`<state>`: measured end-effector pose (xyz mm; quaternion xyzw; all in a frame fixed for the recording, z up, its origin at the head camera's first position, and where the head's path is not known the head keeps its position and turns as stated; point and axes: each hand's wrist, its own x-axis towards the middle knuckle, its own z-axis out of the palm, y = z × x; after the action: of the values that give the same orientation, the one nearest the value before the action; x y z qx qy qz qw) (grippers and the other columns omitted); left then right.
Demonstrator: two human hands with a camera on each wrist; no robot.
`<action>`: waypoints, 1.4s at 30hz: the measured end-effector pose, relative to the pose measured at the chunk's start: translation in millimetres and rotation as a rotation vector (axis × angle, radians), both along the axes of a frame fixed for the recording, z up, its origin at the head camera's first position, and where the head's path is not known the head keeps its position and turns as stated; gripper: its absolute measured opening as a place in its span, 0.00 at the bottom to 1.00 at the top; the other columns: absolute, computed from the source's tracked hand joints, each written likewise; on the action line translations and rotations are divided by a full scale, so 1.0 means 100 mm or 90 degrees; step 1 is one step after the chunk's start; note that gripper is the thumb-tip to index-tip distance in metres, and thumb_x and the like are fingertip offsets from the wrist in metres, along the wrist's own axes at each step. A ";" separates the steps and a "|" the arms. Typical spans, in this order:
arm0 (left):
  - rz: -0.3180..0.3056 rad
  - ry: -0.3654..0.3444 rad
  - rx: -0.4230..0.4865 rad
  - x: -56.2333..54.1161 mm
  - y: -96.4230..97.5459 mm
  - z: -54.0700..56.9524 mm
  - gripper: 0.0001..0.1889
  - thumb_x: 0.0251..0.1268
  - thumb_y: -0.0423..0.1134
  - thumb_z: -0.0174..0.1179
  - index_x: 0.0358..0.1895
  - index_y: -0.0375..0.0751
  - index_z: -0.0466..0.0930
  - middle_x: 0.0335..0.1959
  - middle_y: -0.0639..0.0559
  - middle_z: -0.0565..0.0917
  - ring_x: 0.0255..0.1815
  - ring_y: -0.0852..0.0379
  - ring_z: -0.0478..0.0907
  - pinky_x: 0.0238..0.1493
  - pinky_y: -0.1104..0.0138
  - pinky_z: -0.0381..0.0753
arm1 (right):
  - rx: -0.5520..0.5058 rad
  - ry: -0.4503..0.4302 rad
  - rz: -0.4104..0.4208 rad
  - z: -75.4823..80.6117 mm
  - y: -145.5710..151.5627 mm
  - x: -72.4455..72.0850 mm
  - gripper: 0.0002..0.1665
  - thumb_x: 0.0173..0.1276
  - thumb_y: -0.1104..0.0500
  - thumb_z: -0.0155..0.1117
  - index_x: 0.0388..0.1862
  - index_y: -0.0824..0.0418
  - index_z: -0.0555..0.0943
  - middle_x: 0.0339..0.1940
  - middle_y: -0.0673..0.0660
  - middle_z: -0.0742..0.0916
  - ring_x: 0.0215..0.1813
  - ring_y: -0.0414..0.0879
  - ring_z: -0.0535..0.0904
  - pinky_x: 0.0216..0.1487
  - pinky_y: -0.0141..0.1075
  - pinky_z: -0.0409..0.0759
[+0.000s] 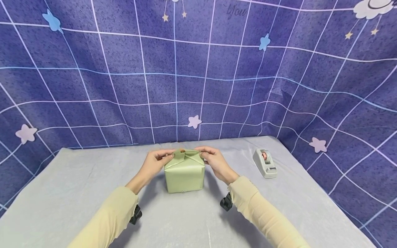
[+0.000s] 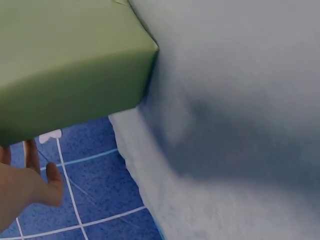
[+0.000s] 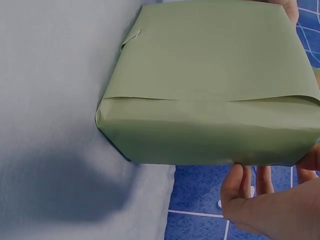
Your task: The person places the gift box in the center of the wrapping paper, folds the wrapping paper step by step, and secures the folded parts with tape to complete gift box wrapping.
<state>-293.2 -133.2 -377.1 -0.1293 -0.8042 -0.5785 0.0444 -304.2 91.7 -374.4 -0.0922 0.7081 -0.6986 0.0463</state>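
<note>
A box in light green wrapping paper (image 1: pixel 184 179) stands on the cloth-covered table, its paper gathered and folded into a raised flap (image 1: pixel 186 155) on top. At the flap's left end my left hand (image 1: pixel 154 162) pinches the paper between thumb and fingers. My right hand (image 1: pixel 218 164) pinches the right end, thumb in front. The left wrist view catches a box corner and part of the left hand (image 2: pixel 22 187). In the right wrist view, the paper has an overlapping seam along one face, and the right hand's fingertips (image 3: pixel 232 182) meet the box's edge.
A white tape dispenser (image 1: pixel 265 163) with a reddish core stands to the right on the pale grey tablecloth (image 1: pixel 93 172). Behind and to the right hangs a blue grid-patterned curtain (image 1: pixel 155 86) with stars. Dark wrist cameras (image 1: pixel 226 202) hang under both cream sleeves.
</note>
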 end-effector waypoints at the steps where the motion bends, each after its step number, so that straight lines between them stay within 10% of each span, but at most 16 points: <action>1: -0.011 0.010 -0.007 0.00 -0.01 0.00 0.17 0.62 0.40 0.58 0.52 0.39 0.78 0.51 0.43 0.81 0.49 0.59 0.76 0.57 0.60 0.71 | -0.001 0.000 -0.001 0.00 0.00 0.00 0.17 0.62 0.68 0.51 0.49 0.65 0.80 0.46 0.58 0.85 0.36 0.38 0.78 0.38 0.32 0.75; 16: -0.128 0.129 -0.164 0.02 -0.16 0.02 0.27 0.49 0.51 0.67 0.56 0.59 0.75 0.59 0.56 0.76 0.64 0.50 0.67 0.64 0.43 0.56 | -0.018 -0.004 -0.006 0.02 -0.01 0.04 0.17 0.62 0.68 0.52 0.48 0.67 0.80 0.48 0.61 0.83 0.34 0.38 0.80 0.36 0.31 0.77; 42: -0.065 0.442 -0.436 0.23 -0.14 -0.02 0.21 0.61 0.49 0.56 0.57 0.50 0.76 0.62 0.50 0.72 0.64 0.50 0.68 0.64 0.50 0.55 | 0.030 0.027 0.016 -0.01 0.07 0.00 0.17 0.64 0.61 0.49 0.46 0.63 0.82 0.49 0.54 0.84 0.47 0.40 0.76 0.48 0.41 0.76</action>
<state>-269.8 -147.3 -379.0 -0.3610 -0.8785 -0.2052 0.2364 -303.9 98.3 -375.3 -0.1145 0.7238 -0.6791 0.0425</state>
